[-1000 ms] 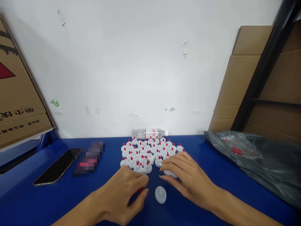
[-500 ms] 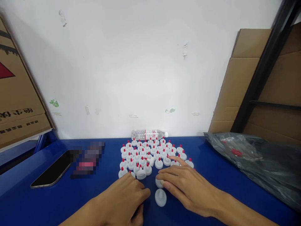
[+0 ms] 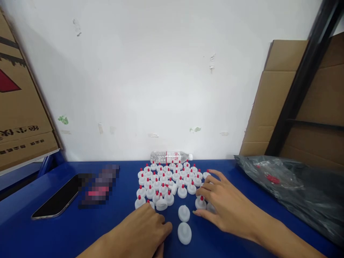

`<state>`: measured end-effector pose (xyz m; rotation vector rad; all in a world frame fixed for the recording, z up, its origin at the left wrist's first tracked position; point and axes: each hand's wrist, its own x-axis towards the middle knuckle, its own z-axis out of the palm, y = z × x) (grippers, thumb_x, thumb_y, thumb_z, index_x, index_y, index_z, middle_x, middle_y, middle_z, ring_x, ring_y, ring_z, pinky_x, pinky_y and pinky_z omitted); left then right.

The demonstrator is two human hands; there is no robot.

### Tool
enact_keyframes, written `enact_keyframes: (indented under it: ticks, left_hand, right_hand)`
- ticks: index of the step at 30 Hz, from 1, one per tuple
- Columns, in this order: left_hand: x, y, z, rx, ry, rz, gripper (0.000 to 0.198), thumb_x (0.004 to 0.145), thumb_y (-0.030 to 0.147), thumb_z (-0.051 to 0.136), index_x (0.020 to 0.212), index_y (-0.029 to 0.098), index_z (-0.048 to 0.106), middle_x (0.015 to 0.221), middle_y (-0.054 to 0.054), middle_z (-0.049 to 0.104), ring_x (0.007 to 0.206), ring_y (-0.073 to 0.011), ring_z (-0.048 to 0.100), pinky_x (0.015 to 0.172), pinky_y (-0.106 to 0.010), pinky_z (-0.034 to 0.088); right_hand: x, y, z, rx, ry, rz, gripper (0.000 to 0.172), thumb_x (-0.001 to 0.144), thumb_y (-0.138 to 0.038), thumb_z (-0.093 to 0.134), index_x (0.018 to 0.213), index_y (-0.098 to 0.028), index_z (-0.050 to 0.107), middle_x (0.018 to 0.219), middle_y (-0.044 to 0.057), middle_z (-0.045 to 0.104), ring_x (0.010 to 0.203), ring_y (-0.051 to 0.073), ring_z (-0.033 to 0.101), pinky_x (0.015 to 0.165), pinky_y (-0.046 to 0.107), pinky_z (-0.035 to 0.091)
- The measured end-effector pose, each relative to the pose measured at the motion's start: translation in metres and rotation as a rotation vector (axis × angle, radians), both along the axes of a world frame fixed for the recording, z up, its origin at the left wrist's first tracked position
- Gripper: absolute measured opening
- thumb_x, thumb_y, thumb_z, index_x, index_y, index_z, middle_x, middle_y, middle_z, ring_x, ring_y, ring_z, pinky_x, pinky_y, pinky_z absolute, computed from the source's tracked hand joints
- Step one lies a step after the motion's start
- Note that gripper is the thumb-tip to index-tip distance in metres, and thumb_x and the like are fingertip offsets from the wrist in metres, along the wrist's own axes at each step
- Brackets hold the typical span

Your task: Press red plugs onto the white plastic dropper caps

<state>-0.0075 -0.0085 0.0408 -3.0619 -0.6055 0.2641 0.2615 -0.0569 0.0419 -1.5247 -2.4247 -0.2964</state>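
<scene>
Many white round caps with red tips (image 3: 182, 192) stand in a cluster on the blue table (image 3: 120, 208). Two white caps without red tips, one (image 3: 184, 213) behind the other (image 3: 184, 233), lie between my hands. My right hand (image 3: 215, 200) is right of them, fingers apart around a red-tipped cap (image 3: 200, 203), with another white cap partly hidden under the palm. Whether the fingertips touch the cap is unclear. My left hand (image 3: 146, 229) rests curled at the cluster's front edge, its fingers mostly turned under; what they hold, if anything, is hidden.
A clear plastic bottle (image 3: 172, 157) lies behind the caps against the white wall. A phone (image 3: 57, 199) and a blurred-out item (image 3: 99, 188) lie at the left. On the right are a grey plastic bag (image 3: 285, 190) and cardboard (image 3: 266, 104). A printed carton (image 3: 24, 107) stands left.
My right hand has moved right, off the farther plain white cap, and its fingers have spread around a red-tipped cap. My left hand has barely moved. The view has shifted slightly.
</scene>
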Motion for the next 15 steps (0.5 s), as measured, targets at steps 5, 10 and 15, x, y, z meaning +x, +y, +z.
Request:
enact_keyframes:
  ticks: [5,10,15]
  left_hand:
    - [-0.002,0.004,0.003,0.033,-0.037,-0.008,0.006,0.077,0.022,0.051,0.081,0.023,0.055,0.079,-0.004,0.068,0.066,-0.0263,0.065,0.061,-0.039,0.043]
    - [-0.01,0.013,0.012,0.086,-0.267,-0.055,0.008,0.072,0.021,0.049,0.076,0.024,0.043,0.071,-0.003,0.06,0.055,-0.0213,0.052,0.053,-0.036,0.03]
    - [-0.015,0.015,0.004,0.136,-0.536,-0.105,0.013,0.073,0.02,0.044,0.074,0.025,0.032,0.063,0.0,0.052,0.049,-0.0188,0.041,0.05,-0.035,0.022]
  right_hand:
    - [-0.001,-0.001,-0.004,-0.057,-0.03,0.0,0.024,0.09,-0.047,0.074,0.091,-0.023,0.07,0.086,0.004,0.071,0.097,0.028,0.063,0.115,0.059,0.026]
    - [0.0,0.0,-0.004,-0.025,-0.016,0.016,0.013,0.094,-0.034,0.069,0.089,-0.023,0.068,0.085,0.002,0.07,0.095,0.026,0.066,0.114,0.058,0.029]
    - [-0.002,-0.002,0.001,0.07,0.109,0.071,0.013,0.101,-0.033,0.062,0.107,-0.021,0.062,0.089,0.002,0.07,0.083,0.022,0.069,0.112,0.055,0.034]
